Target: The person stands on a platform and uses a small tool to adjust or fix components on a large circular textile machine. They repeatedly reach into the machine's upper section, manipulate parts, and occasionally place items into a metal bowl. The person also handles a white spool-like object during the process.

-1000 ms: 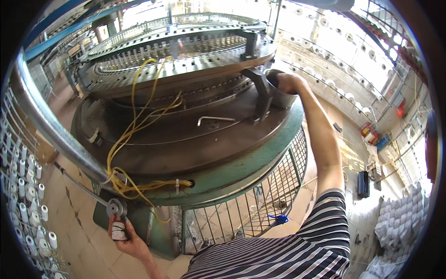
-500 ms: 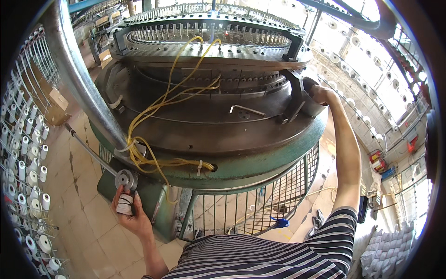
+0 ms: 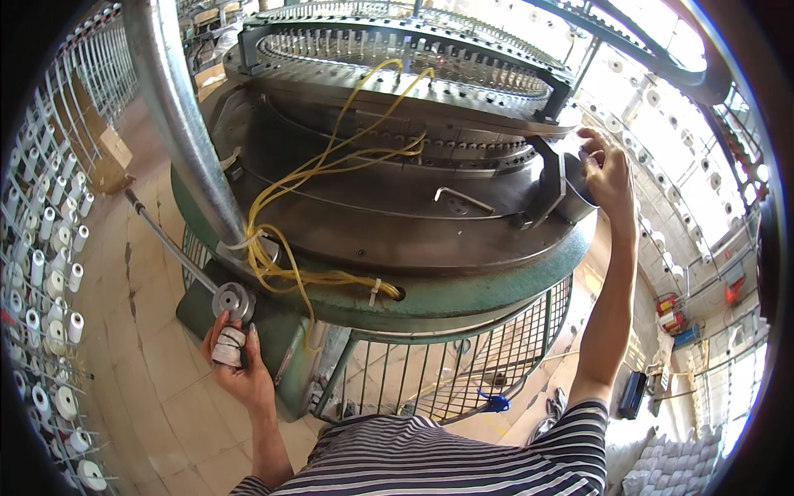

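Note:
My left hand [image 3: 244, 376] is closed round a stubby handle [image 3: 228, 347] wrapped in white material. Just beyond it sits a round metal hub [image 3: 234, 302], with a long metal bar [image 3: 169, 238] running out to the far left. My right hand [image 3: 610, 175] is raised over the rim of a dark metal cup [image 3: 576, 194] on the right edge of the circular knitting machine [image 3: 372, 236]. Its fingers are bent together near a small dark spot; what they hold is too small to name. An L-shaped hex key [image 3: 465, 199] lies on the machine's dark top plate.
Yellow tubes [image 3: 277, 194] cross the plate and gather by a thick metal post [image 3: 178, 116]. A black bracket [image 3: 552, 178] stands beside the cup. Below is a green wire guard [image 3: 463, 372] with a blue object [image 3: 495, 403]. Racks of white yarn cones [image 3: 54, 285] stand at left.
My right hand has come up out of the cup to above its rim. The left hand stays on the wrapped handle. The whole view has shifted slightly.

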{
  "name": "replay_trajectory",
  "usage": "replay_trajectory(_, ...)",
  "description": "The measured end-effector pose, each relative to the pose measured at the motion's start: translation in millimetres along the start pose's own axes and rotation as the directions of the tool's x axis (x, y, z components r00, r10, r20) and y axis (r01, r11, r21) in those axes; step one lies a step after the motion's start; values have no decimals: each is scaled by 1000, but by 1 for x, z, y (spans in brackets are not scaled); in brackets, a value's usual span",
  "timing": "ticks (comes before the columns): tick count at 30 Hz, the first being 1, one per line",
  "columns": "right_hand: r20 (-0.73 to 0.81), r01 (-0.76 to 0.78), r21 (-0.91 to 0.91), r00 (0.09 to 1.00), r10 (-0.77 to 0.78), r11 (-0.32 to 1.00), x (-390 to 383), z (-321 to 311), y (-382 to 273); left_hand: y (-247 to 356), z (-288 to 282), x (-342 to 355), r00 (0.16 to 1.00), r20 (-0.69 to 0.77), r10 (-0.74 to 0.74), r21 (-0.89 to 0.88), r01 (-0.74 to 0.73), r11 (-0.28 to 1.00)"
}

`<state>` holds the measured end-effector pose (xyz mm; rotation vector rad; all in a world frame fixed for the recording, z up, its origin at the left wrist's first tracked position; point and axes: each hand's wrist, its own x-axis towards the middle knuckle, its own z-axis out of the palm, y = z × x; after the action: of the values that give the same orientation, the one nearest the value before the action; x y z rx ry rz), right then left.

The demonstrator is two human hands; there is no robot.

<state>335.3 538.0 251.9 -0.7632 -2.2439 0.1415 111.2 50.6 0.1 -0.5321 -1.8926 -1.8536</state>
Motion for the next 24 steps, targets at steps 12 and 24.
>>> replay_trajectory(12, 77, 639, 76, 762, -644, 765, -42, 199, -180, 7, -3, 3, 999, 6, 47, 91, -48, 995)
replay_trajectory(24, 113, 528, -117, 849, -517, 841, -4, 250, -177, 3, -1, 2, 999, -25, 22, -15, -22, 1000)
